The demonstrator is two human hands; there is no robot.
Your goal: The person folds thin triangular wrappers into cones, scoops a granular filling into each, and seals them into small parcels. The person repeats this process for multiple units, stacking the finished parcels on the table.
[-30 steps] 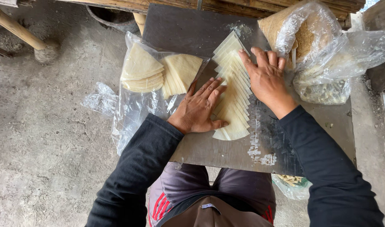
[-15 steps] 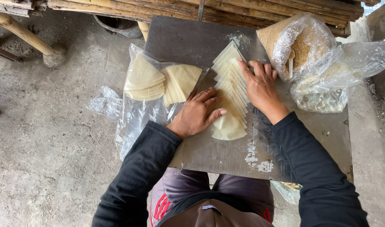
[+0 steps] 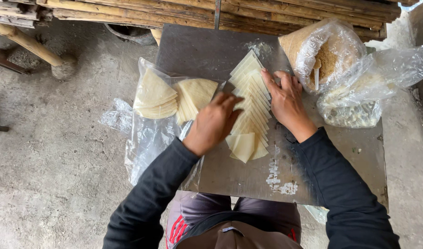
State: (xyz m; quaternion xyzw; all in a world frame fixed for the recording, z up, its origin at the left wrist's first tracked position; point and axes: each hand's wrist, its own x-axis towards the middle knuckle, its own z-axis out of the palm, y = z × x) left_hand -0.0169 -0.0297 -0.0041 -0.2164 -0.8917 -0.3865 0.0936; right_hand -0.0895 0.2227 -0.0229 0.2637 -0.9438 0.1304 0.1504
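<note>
Both hands, left hand and right hand, press flat, fingers spread, aligning the fanned row of pale triangular dough sheets mid-board on the grey wooden board; squaring needs gentle inward nudges.

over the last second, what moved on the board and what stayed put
The left hand curled from flat into a loose fist on the row of pale triangular wrappers. The right hand stayed flat against the row's far edge. The wrapper stacks on the plastic sheet and the bag of brown filling did not move.
</note>
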